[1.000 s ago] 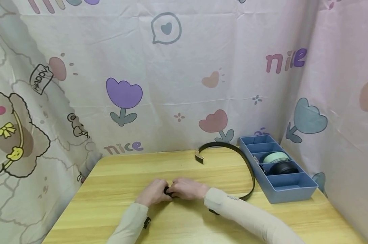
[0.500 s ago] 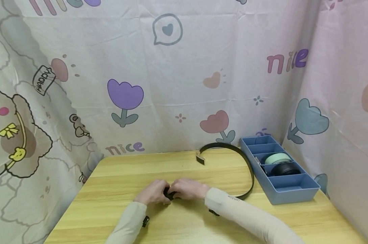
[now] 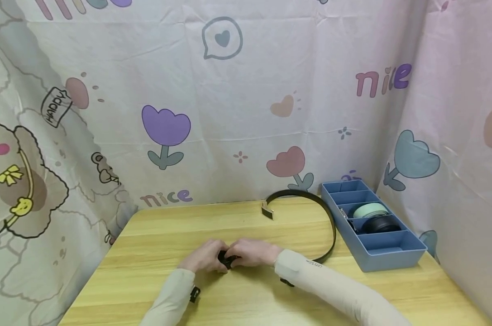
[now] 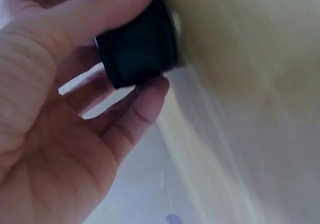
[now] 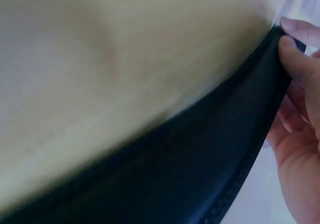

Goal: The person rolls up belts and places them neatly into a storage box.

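Note:
A black belt [image 3: 332, 217] lies standing on edge in a wide curve on the wooden table, its buckle [image 3: 267, 210] at the back. Its near end runs behind the right forearm to both hands. My left hand [image 3: 207, 256] grips the small rolled-up end of the belt [image 4: 137, 49], thumb on top and fingers below in the left wrist view. Close beside it, my right hand [image 3: 254, 252] holds the strap. In the right wrist view its thumb and fingers pinch the stitched black strap [image 5: 200, 149]. The inner turns of the roll are hidden.
On the right of the table [image 3: 180, 226] stands a blue-grey divided box [image 3: 392, 260]. A mint-green rolled belt [image 3: 370, 210] and a black rolled belt [image 3: 380, 224] sit in separate compartments. A patterned curtain [image 3: 229, 99] hangs behind the table and at its sides.
The belt's curve on the table has drawn slightly left, towards the hands. Both hands have stayed in nearly the same place, with small shifts of the fingers at the roll.

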Demonstrator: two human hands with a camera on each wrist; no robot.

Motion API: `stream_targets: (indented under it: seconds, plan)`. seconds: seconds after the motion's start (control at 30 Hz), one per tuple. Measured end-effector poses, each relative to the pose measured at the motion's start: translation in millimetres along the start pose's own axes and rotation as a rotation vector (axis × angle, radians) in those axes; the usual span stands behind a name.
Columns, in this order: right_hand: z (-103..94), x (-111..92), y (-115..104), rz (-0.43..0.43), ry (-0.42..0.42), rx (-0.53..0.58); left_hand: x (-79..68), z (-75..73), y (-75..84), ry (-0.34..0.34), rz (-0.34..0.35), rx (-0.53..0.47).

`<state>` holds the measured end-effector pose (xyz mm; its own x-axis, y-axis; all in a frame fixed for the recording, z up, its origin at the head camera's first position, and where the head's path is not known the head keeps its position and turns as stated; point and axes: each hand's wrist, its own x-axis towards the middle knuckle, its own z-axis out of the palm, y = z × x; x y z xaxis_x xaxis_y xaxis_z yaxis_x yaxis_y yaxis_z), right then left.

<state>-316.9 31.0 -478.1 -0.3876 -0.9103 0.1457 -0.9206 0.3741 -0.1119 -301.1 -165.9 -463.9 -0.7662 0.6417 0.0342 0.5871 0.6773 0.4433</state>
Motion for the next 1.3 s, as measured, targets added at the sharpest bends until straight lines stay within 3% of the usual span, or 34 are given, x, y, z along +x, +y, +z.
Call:
stream_targets:
  seconds: [0.17, 0.53, 0.77, 0.93, 1.07, 1.3]
  plan:
    - [2.1, 2, -2, -0.012, 0.027, -0.015, 1.2, 1.6, -0.2, 0.017, -0.033, -0.018]
    - [-0.9, -5, -5, -0.023, -0.019, -0.001, -2.6, -1.0, -0.3, -0.043, 0.001, -0.013]
    - [3.4, -2, -6, -0.015, 0.014, -0.01, 0.4, 0.9, 2.1, -0.023, -0.027, -0.039]
    - [5.0, -7, -5, -0.026, 0.01, -0.028, -0.6, 1.2, 4.4, -0.057, 0.014, 0.016]
    - [3.8, -13, -9, -0.032, -0.009, -0.054, -3.4, 0.9, 4.5, -0.095, 0.037, -0.011]
    - [4.8, -10, -15, -0.015, 0.019, -0.05, -2.7, 3.7, 4.3, -0.068, -0.013, -0.038]
